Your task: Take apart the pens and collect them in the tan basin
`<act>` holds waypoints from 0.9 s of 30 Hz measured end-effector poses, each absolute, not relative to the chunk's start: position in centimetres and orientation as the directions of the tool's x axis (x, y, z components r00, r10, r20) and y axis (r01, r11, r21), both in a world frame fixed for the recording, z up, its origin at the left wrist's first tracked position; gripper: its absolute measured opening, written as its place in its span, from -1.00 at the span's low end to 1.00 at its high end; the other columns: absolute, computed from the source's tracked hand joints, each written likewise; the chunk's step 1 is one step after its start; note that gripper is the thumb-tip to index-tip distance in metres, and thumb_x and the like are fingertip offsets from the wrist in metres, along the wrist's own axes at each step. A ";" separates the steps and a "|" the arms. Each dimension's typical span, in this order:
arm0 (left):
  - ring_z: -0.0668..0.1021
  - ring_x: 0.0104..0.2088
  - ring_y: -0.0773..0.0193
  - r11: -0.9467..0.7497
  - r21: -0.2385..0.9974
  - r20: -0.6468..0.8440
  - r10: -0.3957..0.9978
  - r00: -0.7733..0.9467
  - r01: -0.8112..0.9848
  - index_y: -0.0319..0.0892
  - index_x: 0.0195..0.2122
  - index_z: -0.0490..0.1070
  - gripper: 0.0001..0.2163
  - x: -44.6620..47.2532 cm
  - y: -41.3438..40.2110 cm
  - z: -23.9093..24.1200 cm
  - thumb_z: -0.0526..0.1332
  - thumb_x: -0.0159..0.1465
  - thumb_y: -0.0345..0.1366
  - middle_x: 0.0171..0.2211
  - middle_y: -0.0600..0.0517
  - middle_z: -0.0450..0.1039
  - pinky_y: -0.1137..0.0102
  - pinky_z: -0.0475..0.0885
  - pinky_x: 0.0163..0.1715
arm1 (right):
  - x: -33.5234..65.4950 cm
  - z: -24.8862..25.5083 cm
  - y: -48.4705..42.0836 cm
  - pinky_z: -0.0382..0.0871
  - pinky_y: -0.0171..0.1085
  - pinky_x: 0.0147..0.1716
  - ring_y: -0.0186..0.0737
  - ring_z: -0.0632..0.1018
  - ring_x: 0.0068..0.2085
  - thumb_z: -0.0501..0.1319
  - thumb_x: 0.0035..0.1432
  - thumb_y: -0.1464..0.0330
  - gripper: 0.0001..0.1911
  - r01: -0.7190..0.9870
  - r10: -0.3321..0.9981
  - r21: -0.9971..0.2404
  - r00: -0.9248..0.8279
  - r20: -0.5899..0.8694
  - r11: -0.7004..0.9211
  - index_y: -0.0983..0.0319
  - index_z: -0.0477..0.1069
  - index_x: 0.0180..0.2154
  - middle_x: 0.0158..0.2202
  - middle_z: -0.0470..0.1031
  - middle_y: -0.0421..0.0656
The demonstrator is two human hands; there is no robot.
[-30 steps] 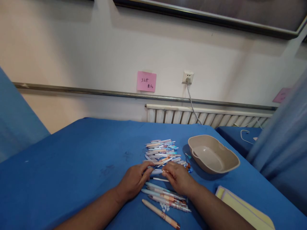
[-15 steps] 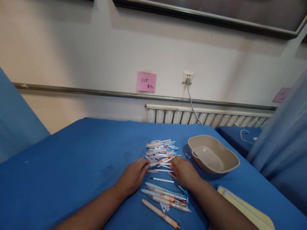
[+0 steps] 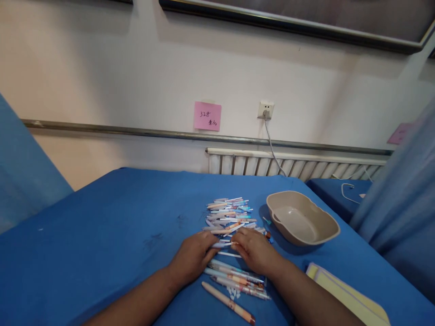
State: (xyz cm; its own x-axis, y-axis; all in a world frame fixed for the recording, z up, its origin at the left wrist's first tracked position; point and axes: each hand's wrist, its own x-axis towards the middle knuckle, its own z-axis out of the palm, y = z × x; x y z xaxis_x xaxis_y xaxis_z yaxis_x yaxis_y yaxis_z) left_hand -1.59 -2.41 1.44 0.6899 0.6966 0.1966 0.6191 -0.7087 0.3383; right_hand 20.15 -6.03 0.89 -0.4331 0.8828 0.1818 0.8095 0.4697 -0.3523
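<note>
A heap of pen parts (image 3: pixel 228 213) lies on the blue table (image 3: pixel 112 226), pale tubes, caps and thin refills mixed together. Just in front of the heap, my left hand (image 3: pixel 193 256) and my right hand (image 3: pixel 255 250) meet, fingertips pinched on the two ends of a pale pen piece (image 3: pixel 222 245). A thin white refill (image 3: pixel 228 254) lies under it. Several assembled pens (image 3: pixel 234 280) lie in a row near my wrists, and one pink pen (image 3: pixel 227 303) lies closest to me.
A beige plastic basin (image 3: pixel 301 219) stands to the right of the heap. A yellow notebook (image 3: pixel 346 294) lies at the table's near right corner. Behind the table are a radiator, a wall socket with a cable, and a pink note. Blue curtains hang left and right.
Half a second ago both hands reached into the near edge of the heap. They have drawn back toward me and now pinch a pale pen piece between them.
</note>
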 end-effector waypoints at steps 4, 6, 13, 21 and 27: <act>0.45 -0.28 0.22 -0.694 0.293 0.167 0.715 0.679 0.658 -0.13 -0.33 0.39 -0.82 -1.8 -1.9 1.4 0.02 0.29 -0.26 -0.34 0.02 0.43 0.42 0.28 -0.31 | 21.2 0.9 -5.6 0.21 -0.28 -0.16 -0.19 0.42 -0.15 -0.01 0.26 0.32 -0.78 0.858 0.908 -0.302 -0.379 0.178 0.417 0.21 0.39 -0.22 -0.21 0.42 -0.10; 0.45 -0.28 0.22 -0.693 0.290 0.153 0.714 0.683 0.660 -0.12 -0.33 0.39 -0.83 -1.9 -1.7 1.6 0.03 0.28 -0.27 -0.33 0.02 0.43 0.43 0.28 -0.31 | 21.9 0.8 -5.3 0.21 -0.26 -0.15 -0.17 0.41 -0.14 0.01 0.25 0.33 -0.79 0.878 0.922 -0.289 -0.338 0.189 0.381 0.21 0.38 -0.21 -0.18 0.41 -0.08; 0.45 -0.25 0.20 -0.680 0.355 0.135 0.716 0.685 0.641 -0.11 -0.28 0.39 -0.89 -1.9 -1.8 1.6 0.09 0.24 -0.28 -0.30 0.03 0.43 0.40 0.29 -0.27 | 22.0 -0.3 -4.8 0.20 -0.23 -0.11 -0.17 0.39 -0.10 0.05 0.22 0.35 -0.82 0.843 0.920 -0.380 -0.303 0.250 0.381 0.19 0.36 -0.17 -0.13 0.39 -0.09; 0.42 -0.21 0.19 -0.699 0.419 0.231 0.699 0.677 0.579 -0.13 -0.22 0.37 -0.85 -2.0 -1.7 1.7 0.16 0.20 -0.24 -0.25 0.01 0.42 0.37 0.29 -0.21 | 20.5 1.1 -6.6 0.21 -0.31 -0.27 -0.24 0.43 -0.25 0.11 0.17 0.30 -0.86 0.769 0.871 -0.410 -0.448 0.203 0.490 0.21 0.37 -0.26 -0.30 0.43 -0.15; 0.42 -0.27 0.24 -0.711 0.457 0.271 0.684 0.677 0.535 -0.14 -0.27 0.39 -0.85 -1.8 -2.0 2.0 0.05 0.29 -0.29 -0.32 0.02 0.42 0.40 0.29 -0.25 | 19.6 2.0 -7.7 0.21 -0.35 -0.30 -0.26 0.45 -0.28 0.15 0.11 0.31 -0.84 0.726 0.818 -0.414 -0.568 0.089 0.549 0.20 0.40 -0.26 -0.30 0.47 -0.17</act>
State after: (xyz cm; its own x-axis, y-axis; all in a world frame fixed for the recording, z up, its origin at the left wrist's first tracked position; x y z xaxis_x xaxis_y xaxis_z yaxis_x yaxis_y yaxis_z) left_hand -1.79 -1.98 2.04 0.6774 0.6837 0.2714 0.5347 -0.7110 0.4566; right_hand 19.61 -7.71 1.97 -0.5677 0.8184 0.0890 0.7263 0.5489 -0.4137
